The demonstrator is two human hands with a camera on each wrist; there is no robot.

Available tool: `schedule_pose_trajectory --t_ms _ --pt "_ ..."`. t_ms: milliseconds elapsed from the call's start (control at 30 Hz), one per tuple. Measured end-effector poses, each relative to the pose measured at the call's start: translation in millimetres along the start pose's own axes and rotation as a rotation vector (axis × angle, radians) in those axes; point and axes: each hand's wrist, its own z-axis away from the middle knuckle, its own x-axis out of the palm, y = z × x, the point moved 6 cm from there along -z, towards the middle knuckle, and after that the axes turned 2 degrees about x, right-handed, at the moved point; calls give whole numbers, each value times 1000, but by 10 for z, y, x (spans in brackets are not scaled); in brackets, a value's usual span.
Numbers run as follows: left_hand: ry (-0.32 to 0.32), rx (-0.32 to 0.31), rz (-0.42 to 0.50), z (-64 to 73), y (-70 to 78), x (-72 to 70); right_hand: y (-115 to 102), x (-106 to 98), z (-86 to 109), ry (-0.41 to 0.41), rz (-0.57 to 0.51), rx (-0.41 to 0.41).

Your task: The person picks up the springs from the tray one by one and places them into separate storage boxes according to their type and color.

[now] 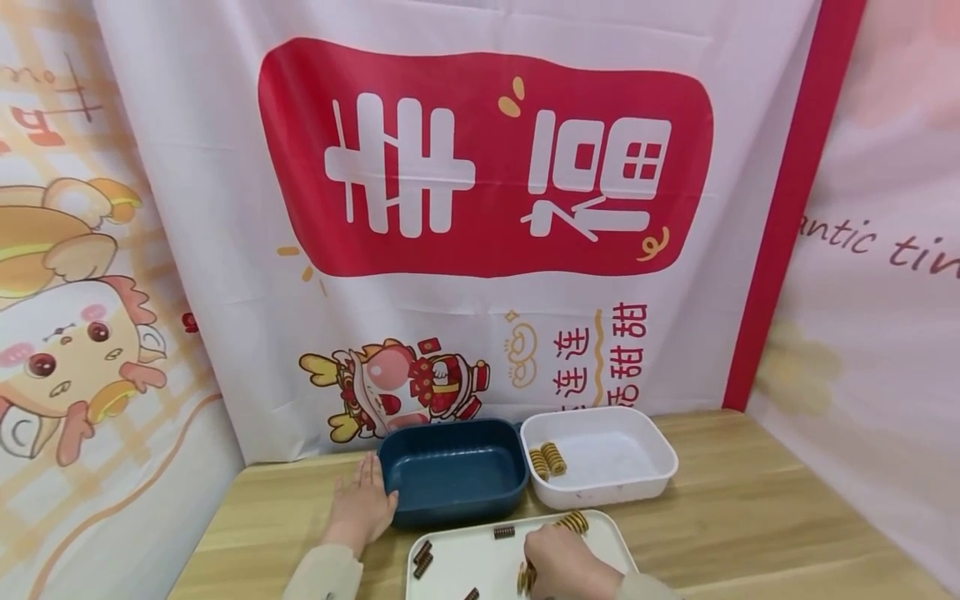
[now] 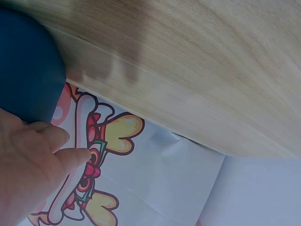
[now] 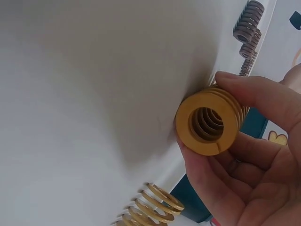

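My right hand (image 1: 566,565) pinches a yellow coil spring (image 3: 209,123) between thumb and fingers, over the white tray (image 1: 468,560). In the right wrist view the spring's round end and hollow middle face the camera. Another yellow spring (image 1: 574,522) lies on the tray just beyond that hand, its coils set wider apart. Several small dark brown springs (image 1: 504,532) lie on the tray too. My left hand (image 1: 360,508) rests against the left side of the dark blue bin (image 1: 450,510), fingers extended. Inside that bin I see nothing.
To the right of the blue bin stands a white bin (image 1: 615,497), with two yellow springs (image 1: 553,458) at its left end. Both bins are on the wooden table (image 1: 720,500), close to a printed cloth (image 1: 225,350) hanging behind it.
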Motion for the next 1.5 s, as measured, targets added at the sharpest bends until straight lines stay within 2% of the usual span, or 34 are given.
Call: schedule_pose_trajectory --t_ms 133,333,433,600,800,1000,1133,1267,1500 --pt "0 7 -1 12 13 23 59 28 -2 -55 -99 16" --pt "15 10 -4 6 27 21 127 -38 -16 -75 -258 -77" --pt "16 8 -4 0 21 23 160 -50 -14 -171 -459 -87" --pt "20 8 -24 -10 -4 28 193 -35 -7 -379 -839 -4" --pt "14 9 -26 -18 -16 45 180 -103 -21 -523 -1064 51" --pt "12 7 -25 -23 -23 47 111 -238 -23 -647 -1272 22" --pt "5 3 -23 -24 -22 36 85 -344 -36 -677 -1344 -10" --pt "-3 0 -17 -16 -17 33 84 -454 -52 -672 -1389 -31" --pt "3 -4 -7 -29 -23 54 134 -656 -125 -594 -1455 -109"
